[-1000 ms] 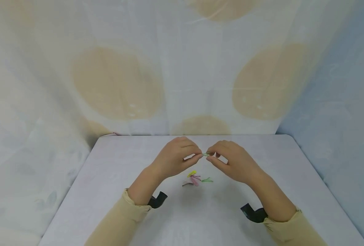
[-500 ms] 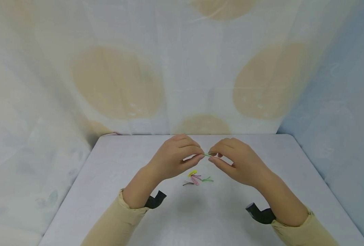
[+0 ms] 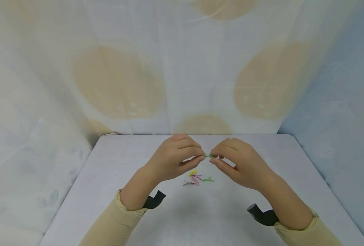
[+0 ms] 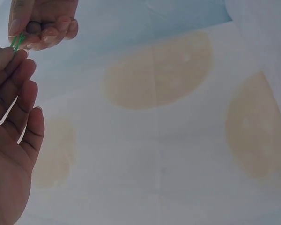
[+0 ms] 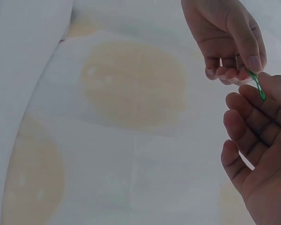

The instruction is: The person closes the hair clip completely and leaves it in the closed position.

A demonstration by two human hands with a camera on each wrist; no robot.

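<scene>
Both hands had barely shifted over the past second, the forearms drawing slightly back toward the near edge of the worktop (image 3: 114, 160) while the fingertips stayed together over its middle. A person in tan sleeves held a small green hair clip (image 3: 208, 156) in the air between the left hand (image 3: 174, 157) and the right hand (image 3: 238, 164), each pinching one end between thumb and forefinger, the other fingers loosely curled. The clip's long axis ran roughly left to right, from one hand's fingertips to the other's, so that neither hand was nearer it than the other; the left wrist view showed the green clip (image 4: 16, 41) at the left fingertips with the right hand beyond it, and the right wrist view showed the same clip (image 5: 256, 84) pressed between the two sets of fingers.

Just below the hands and toward the near edge lay a small heap of loose clips (image 3: 197, 178) on the worktop, among them yellow, pink and green ones, touching or overlapping. Bare worktop ran around the heap to both side edges and to the far edge, where a pale curtain with tan circles (image 3: 117, 82) hung. Black wrist straps (image 3: 154, 201) showed at both cuffs.
</scene>
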